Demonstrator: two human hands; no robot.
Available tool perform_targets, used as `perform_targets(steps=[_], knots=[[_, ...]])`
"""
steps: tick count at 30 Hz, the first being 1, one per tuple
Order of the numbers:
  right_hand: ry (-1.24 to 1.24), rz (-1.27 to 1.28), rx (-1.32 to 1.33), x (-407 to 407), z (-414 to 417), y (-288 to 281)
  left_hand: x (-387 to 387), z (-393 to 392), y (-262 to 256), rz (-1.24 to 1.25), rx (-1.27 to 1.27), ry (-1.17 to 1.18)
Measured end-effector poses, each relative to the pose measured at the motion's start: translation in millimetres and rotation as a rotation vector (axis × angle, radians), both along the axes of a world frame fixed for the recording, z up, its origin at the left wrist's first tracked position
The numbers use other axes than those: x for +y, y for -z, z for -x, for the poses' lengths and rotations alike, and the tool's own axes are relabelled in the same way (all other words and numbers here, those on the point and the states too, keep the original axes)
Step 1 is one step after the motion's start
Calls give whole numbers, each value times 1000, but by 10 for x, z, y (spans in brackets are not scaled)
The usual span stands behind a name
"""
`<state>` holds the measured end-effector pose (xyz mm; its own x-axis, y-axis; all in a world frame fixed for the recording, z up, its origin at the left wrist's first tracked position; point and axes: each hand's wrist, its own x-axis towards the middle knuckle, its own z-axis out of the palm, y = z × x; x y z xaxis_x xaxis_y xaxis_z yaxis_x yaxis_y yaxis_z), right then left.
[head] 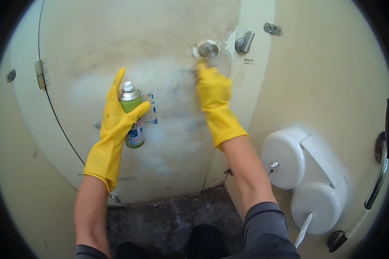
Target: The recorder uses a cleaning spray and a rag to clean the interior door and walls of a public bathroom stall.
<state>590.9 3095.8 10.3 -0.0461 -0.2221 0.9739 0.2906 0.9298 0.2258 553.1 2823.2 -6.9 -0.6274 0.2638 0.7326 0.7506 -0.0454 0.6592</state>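
Note:
My left hand (118, 116), in a yellow rubber glove, holds a green aerosol can (131, 105) upright against the palm. Its index finger points up beside the can's white spray nozzle (127, 85), and the thumb reaches across the front. My right hand (214, 85), gloved alike, is up against the stained cubicle door (168, 142), just below a round metal knob (209, 50). Its fingers are bent and blurred; whether they grip anything I cannot tell. Whitish patches and dark smudges mark the door. Torn blue and red sticker remnants (153, 121) cling right of the can.
Two joined white toilet-roll dispensers (283, 158) hang on the right wall, paper trailing from the lower one. Beyond them is a metal grab bar (377, 181). A lever latch (244, 42) sits on the door frame, a hinge (42, 73) at left. The floor (168, 217) is dark.

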Motion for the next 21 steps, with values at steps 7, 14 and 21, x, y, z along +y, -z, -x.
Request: perform_targets(steps=[7,14,21], knots=[[181,271,-181,91,-230,19,-13,33,-23,-23,25,-5],[1,47,-106,-344,21,164,-18,75,-9,3,-35,-45],[211,241,-96,-438,128,137,35,93,-34,8,-24,42]])
